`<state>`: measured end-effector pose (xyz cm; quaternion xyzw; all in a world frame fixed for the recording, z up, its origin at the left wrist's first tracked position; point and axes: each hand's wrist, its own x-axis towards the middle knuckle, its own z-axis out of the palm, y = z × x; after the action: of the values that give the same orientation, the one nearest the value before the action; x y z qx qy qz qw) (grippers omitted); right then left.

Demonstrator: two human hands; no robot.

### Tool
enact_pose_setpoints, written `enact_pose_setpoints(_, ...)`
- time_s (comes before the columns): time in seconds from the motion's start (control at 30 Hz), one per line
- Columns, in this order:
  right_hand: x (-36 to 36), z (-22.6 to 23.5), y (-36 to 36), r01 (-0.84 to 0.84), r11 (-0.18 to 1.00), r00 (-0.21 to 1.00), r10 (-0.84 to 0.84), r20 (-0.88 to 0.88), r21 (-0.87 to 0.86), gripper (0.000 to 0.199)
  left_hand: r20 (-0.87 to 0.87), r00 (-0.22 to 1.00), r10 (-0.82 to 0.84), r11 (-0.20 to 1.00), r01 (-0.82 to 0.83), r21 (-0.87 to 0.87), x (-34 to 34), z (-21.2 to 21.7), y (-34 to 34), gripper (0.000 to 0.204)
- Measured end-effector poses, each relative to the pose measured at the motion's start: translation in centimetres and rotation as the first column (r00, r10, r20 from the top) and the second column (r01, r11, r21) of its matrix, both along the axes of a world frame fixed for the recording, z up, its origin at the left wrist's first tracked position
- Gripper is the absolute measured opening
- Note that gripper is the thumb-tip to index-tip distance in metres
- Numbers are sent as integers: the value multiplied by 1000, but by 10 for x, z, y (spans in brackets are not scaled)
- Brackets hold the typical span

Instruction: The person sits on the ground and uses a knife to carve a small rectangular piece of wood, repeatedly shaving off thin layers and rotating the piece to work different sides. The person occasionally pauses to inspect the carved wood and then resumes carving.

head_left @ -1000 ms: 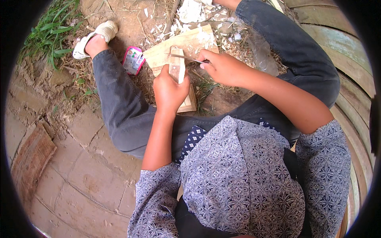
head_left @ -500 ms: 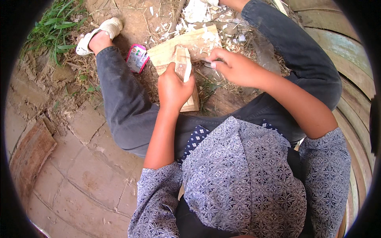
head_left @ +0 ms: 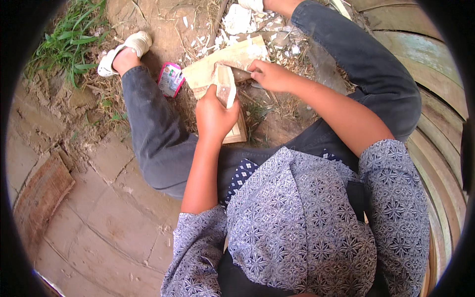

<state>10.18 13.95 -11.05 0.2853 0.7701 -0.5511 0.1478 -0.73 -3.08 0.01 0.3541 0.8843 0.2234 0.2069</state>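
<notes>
My left hand is wrapped round the lower part of a pale, partly cut wood piece, thumb along its side. In my right hand is a knife, gripped near the handle, which the fingers mostly hide. Its dull blade points left and meets the upper right edge of the wood piece; whether it bites in cannot be made out. Beneath both hands lies a flat wooden board, slanting over the ground between my legs.
White shavings are strewn beyond the board. A pink-edged packet lies beside my left shin. Wooden planks curve along the right. Grass grows at the far left, and a loose brown board rests on the paving.
My right hand has moved slightly left and away from me, bringing the knife blade onto the top of the wood piece. My left hand keeps its grip on the wood.
</notes>
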Motion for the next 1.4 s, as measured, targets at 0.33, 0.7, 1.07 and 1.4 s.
enact_pose_setpoints(0.33, -24, 31, -5, 219, 904, 960, -267, -83, -367, 35, 75, 996, 47, 999, -45, -25, -2, 9, 0, 31)
enact_pose_setpoints(0.7, -41, 22, -6, 162, 898, 976, -207, -68, -408, 30, 92, 995, 38, 999, -35, -32, -6, 4, -4, 30)
enact_pose_setpoints(1.07, -35, 20, 7, 154, 919, 967, -215, -134, -362, 36, 91, 995, 41, 999, -38, -33, -6, 3, -6, 30)
enact_pose_setpoints(1.4, -39, 35, 5, 11, 942, 983, -72, -169, -336, 36, 90, 995, 35, 999, -33, -22, -5, 7, -3, 29)
